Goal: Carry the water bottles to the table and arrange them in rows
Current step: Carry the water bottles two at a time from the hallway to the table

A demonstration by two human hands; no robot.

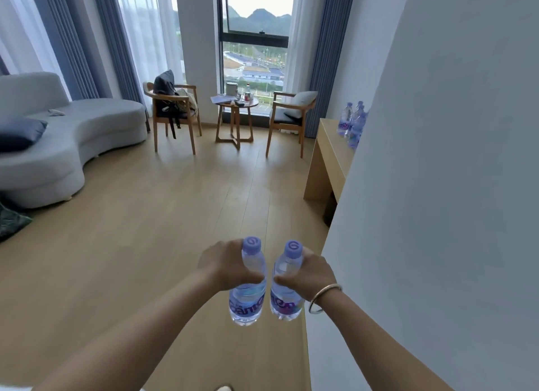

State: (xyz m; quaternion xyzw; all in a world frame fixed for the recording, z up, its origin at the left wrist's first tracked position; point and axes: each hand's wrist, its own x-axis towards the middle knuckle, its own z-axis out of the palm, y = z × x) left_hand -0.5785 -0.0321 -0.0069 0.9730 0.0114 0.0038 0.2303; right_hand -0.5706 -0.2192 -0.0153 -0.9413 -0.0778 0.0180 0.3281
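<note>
hands — left hand (223,264) grips left bottle (248,285) | right hand (307,271) grips right bottle (287,282) — both upright

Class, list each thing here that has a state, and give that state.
Left hand: grips left bottle, capped, upright.
Right hand: grips right bottle, capped, upright.
Bottles on desk: standing upright.
Window: appears closed.
Curtains: drawn back.
</note>
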